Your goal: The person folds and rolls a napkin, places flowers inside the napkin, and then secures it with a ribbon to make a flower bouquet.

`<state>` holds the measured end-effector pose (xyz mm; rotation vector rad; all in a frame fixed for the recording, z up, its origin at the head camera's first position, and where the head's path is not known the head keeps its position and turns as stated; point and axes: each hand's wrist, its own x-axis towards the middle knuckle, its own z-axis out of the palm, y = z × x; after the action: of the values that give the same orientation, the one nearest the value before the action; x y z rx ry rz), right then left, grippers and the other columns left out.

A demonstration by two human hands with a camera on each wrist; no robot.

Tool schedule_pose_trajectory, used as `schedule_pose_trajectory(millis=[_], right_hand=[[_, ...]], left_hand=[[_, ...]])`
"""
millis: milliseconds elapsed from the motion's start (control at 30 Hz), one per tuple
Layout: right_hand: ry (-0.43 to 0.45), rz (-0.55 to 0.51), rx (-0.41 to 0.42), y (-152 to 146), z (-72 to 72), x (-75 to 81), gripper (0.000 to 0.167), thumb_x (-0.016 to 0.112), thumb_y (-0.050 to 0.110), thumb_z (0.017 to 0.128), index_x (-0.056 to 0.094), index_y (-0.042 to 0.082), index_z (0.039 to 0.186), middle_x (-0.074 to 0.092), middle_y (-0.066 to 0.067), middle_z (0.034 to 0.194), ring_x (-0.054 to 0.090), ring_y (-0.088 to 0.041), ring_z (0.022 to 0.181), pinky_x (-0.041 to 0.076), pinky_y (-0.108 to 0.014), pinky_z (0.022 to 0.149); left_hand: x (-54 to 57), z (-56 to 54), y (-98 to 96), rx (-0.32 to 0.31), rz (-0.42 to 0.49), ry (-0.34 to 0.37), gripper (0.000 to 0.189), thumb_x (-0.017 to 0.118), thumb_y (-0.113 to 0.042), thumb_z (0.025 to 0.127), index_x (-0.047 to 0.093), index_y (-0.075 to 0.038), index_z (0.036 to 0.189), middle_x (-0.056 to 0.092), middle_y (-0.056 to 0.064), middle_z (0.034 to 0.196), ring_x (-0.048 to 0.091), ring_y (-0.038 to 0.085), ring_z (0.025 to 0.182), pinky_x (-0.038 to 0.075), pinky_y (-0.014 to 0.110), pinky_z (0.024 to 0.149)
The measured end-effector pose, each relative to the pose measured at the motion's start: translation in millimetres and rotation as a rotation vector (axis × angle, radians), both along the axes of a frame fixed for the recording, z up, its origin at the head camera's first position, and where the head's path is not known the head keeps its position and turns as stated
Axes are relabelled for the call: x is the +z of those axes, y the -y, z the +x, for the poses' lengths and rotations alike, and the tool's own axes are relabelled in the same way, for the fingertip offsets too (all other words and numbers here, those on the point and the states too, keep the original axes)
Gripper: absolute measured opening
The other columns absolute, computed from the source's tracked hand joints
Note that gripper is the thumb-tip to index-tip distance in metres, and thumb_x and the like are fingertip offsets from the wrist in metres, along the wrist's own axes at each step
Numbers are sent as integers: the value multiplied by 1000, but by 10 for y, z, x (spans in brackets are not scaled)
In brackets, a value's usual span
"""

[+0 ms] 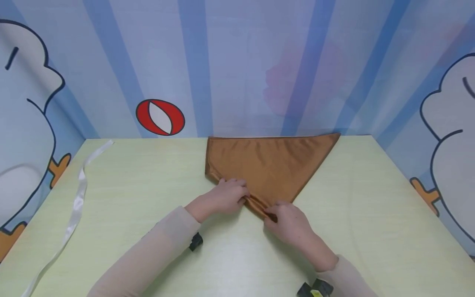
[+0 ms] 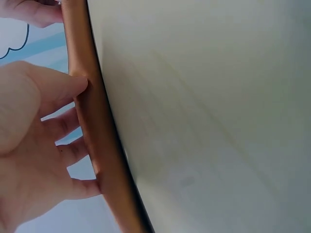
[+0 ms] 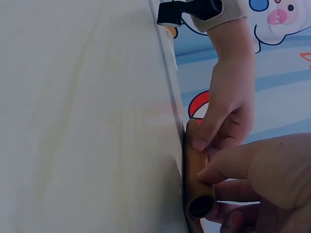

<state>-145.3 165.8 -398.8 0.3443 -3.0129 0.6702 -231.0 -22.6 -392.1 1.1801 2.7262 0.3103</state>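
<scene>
A brown satin cloth (image 1: 259, 161) lies at the far middle of the table, its near-left edge turned up into a narrow roll (image 2: 87, 111). My left hand (image 1: 230, 196) grips this roll near its middle, the thumb on the near side and the fingers spread along the other side. Lower down, at the roll's right end, my right hand (image 1: 289, 222) pinches it between thumb and fingers. The right wrist view shows the round, hollow end of the rolled cloth (image 3: 194, 167) beside the right fingers. The cloth's pointed corner reaches to the back right.
A white ribbon (image 1: 78, 198) runs lengthwise down the left side of the pale table (image 1: 148, 165). Behind the table hangs a blue striped backdrop (image 1: 245, 66) with cartoon pictures. Black wrist cameras, one a small block (image 1: 196, 241), sit under the sleeves.
</scene>
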Motion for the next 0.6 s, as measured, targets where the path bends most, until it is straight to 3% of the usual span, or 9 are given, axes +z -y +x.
schedule_pose_trajectory(millis=[167,400,600], right_hand=[[20,-55,-3,-25,-11,3,20,66,10,83,75,1,99,63,-5,80,49,-13,64,43,-29,58],[85,-121,-48,-60,-26,25,21,66,11,85,74,3,102,69,-8,93,55,-15,74,47,-33,65],[86,-150,-69,-78,-43,23,9,67,9,84,68,8,92,60,1,74,51,-13,66,42,-29,60]], left_hand=[[5,-43,16,23,-7,43,25,56,-3,91,63,-12,113,61,3,118,52,27,112,35,56,97],[38,-76,21,4,24,36,20,57,-2,90,64,-12,106,63,5,115,53,29,110,34,58,97],[49,-79,26,-18,56,-2,21,58,-4,90,69,-12,106,61,4,114,50,29,111,33,59,97]])
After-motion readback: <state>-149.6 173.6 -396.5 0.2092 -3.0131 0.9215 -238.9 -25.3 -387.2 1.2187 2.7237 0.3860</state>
